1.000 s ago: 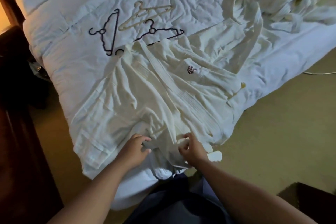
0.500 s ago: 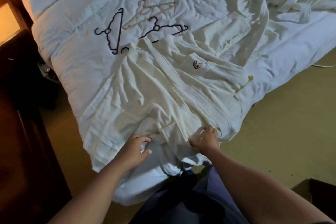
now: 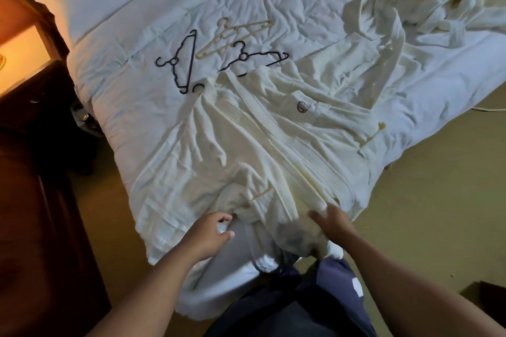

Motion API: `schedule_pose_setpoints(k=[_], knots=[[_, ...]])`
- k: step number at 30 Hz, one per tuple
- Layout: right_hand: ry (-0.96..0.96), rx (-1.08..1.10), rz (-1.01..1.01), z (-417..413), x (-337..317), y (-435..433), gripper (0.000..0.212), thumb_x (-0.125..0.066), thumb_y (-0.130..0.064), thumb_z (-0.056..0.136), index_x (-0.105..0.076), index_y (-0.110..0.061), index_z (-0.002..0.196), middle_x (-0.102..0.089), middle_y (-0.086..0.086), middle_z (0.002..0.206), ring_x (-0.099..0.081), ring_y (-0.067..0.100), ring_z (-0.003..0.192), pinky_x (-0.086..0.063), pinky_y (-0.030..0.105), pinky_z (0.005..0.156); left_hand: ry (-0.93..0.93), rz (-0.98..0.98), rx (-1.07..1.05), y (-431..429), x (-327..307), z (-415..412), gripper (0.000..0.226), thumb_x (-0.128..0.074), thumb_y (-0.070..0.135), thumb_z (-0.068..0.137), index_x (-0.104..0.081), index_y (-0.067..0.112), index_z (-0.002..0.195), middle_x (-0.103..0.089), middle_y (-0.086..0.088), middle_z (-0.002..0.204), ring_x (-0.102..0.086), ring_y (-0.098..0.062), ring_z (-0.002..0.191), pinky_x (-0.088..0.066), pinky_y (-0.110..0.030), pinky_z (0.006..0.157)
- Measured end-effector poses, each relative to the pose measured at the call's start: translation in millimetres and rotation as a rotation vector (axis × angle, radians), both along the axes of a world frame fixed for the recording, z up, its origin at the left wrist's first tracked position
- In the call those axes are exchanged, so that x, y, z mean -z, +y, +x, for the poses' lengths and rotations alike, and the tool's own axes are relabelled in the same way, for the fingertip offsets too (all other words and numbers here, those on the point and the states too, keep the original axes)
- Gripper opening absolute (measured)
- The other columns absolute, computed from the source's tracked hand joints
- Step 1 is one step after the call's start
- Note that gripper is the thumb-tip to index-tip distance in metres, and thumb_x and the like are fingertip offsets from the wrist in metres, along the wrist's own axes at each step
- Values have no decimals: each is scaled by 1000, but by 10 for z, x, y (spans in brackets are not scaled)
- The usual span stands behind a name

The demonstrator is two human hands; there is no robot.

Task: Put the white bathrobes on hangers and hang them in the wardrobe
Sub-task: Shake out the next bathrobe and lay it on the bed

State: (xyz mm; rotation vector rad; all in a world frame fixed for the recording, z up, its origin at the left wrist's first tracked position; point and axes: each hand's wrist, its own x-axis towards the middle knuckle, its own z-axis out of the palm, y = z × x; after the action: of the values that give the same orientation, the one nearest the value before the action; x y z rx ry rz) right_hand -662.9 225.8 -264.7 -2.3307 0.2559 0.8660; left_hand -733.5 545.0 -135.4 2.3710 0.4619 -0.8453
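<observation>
fingers of the left hand (image 3: 208,232) curl, pinching the bathrobe (image 3: 246,145); the right hand (image 3: 332,223) lies spread flat on it. the robe sprawls over the bed's (image 3: 131,44) near edge, its long axis running up the bed toward the hangers (image 3: 242,56).

No legible wording, number or brand name was found in view. One mark was recorded: a small dark emblem (image 3: 303,106) of nested curved lines on the breast of the white bathrobe (image 3: 246,150) spread on the bed (image 3: 123,68). No letters could be made out on it. A small pale patch (image 3: 357,286) was noted on the person's dark garment (image 3: 301,309) at the lower edge of the view. It was too blurred to tell whether it bore any text.
</observation>
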Motion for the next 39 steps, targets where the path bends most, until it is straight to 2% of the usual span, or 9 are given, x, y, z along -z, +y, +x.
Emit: schedule_pose_setpoints(k=[9,13,17,19,21,26,30,35,39], knots=[[-577,226,45,790,-1062,-665,41,-68,-51,89,-69,-12,99,-71,13,84,-67,32,84,-41,31,68,8,-56,-72,-172,136,39,42,-72,30,89,-61,22,129,-59,11,124,-58,-10,111,-43,-21,91],[-295,166,-83,1069,-987,-1162,59,-71,-64,75,-66,-17,110,-66,8,93,-63,31,90,-40,33,73,38,-66,-90,-260,220,20,40,-73,32,88,-63,26,126,-63,8,124,-59,-8,114,-45,-25,98],[119,-200,-175,886,-460,-1424,75,-85,-50,59,-62,-17,123,-67,6,112,-61,24,98,-43,32,77,98,-105,-157,-467,386,-19,32,-73,31,87,-64,28,118,-65,7,117,-61,-8,108,-47,-24,93],[218,-320,-261,664,-262,-1510,38,-78,-34,72,-67,-15,103,-69,7,99,-63,25,95,-41,28,68,144,-145,-223,-587,454,-17,26,-73,30,87,-64,29,111,-67,3,114,-64,-11,99,-52,-27,87],[243,-307,-268,466,-126,-1631,14,-66,-23,91,-59,-19,79,-62,3,80,-61,25,87,-36,27,57,191,-195,-296,-769,523,5,25,-70,26,90,-64,22,113,-69,-2,110,-66,-12,89,-52,-23,71],[30,-52,-139,374,-423,-1734,8,-52,-22,101,-52,-16,96,-62,14,87,-54,31,77,-39,37,66,261,-286,-453,-1302,719,63,28,-66,26,94,-61,17,119,-66,3,89,-58,-7,64,-43,-16,49],[-83,-170,-69,449,-912,-1770,7,-53,-27,101,-50,-21,99,-60,8,79,-56,33,74,-40,38,66,269,-349,-621,-1764,1009,153,62,-73,40,81,-46,23,134,-60,4,128,-62,-19,105,-54,-34,91],[106,-475,-121,588,-1191,-1901,61,-80,-57,73,-42,-35,115,-59,-12,99,-58,15,87,-41,31,68,219,-380,-990,-2253,1200,379,73,-77,31,83,-33,12,138,-58,-8,129,-60,-28,103,-53,-35,81],[128,-652,-91,876,-1170,-2147,75,-68,-86,56,-56,-39,112,-65,-15,104,-63,9,94,-52,36,79,140,-351,-1045,-2438,1639,268,66,-74,57,68,-65,10,113,-73,-12,96,-72,-29,73,-56,-35,47]])
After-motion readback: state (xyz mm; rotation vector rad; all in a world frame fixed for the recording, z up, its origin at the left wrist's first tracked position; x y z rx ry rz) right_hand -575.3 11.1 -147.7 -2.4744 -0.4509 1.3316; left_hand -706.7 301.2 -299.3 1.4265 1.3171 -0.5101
